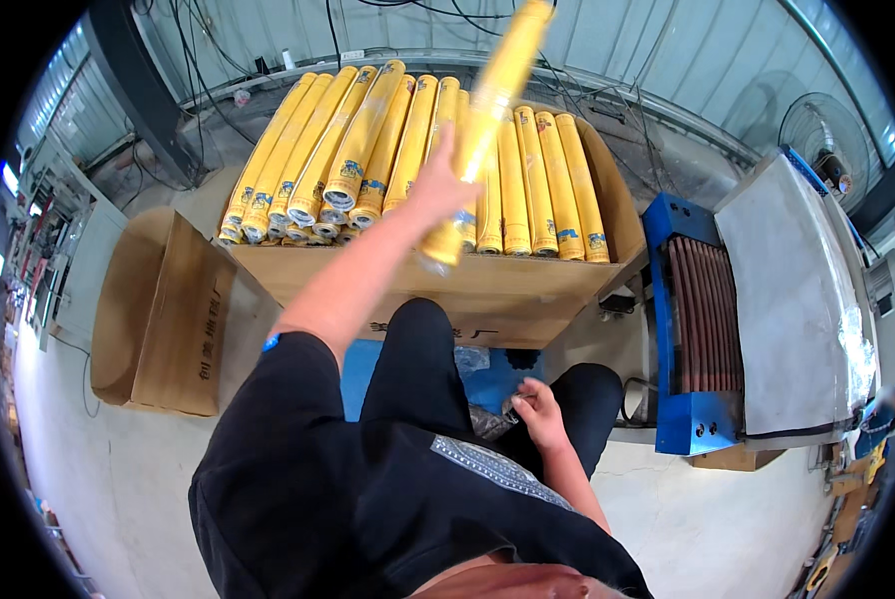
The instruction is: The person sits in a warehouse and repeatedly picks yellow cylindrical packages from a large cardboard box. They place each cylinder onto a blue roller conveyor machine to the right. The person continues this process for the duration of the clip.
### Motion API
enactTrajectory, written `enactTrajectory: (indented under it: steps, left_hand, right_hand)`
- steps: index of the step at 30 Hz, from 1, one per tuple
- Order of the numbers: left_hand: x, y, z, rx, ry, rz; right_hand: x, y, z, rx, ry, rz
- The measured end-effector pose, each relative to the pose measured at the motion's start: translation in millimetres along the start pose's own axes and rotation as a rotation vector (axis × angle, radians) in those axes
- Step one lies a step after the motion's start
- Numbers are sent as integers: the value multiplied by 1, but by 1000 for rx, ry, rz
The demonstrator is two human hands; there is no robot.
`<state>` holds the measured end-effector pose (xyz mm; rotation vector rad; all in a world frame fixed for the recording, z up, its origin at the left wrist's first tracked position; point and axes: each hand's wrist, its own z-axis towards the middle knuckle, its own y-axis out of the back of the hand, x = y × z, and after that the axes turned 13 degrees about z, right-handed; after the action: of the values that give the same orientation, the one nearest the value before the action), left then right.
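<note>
My left hand (pixel 441 192) reaches forward over a big cardboard box, closed round a long yellow roll (pixel 487 112). The roll tilts, its upper end leaning right and its lower end just over the box's front edge; motion blurs it. Several like yellow rolls (pixel 374 135) lie side by side in the cardboard box (pixel 407 278), their round ends toward me. Close to my lap, my right hand (pixel 540 416) has its fingers curled together; what they pinch, if anything, is too small to make out. Crinkled clear plastic (pixel 489 423) lies beside it between my legs.
An open cardboard box (pixel 158 309) stands at the left. On the right is a machine with a blue frame and dark rollers (pixel 705 314), with a pale sloping panel (pixel 792 299) beside it. A fan (pixel 829 155) stands behind. Something blue (pixel 492 384) lies below the big box.
</note>
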<state>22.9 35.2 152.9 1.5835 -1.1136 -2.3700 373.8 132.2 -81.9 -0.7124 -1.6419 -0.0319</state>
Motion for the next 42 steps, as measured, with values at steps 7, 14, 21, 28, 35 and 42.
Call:
enactTrajectory:
  steps: [7,14,21,28,35,42]
  left_hand:
    - [107,37,67,144,264,1105]
    - [100,17,58,115,208,1257]
    - [88,-92,-15,106,-651,886]
    - [96,-150,-52,21,-370,773]
    - [110,-143,-59,-20,-479,777]
    - [104,-148,-73,-110,-403,776]
  right_hand:
    - [-7,11,0,-42,-126,-34]
    - [-14,7,3,43,-142,-262]
    - [-28,12,13,70,-158,-237]
    - [-17,5,11,124,-198,-398]
    - [-28,6,19,92,-202,-361]
    - [-29,7,18,120,-188,-442]
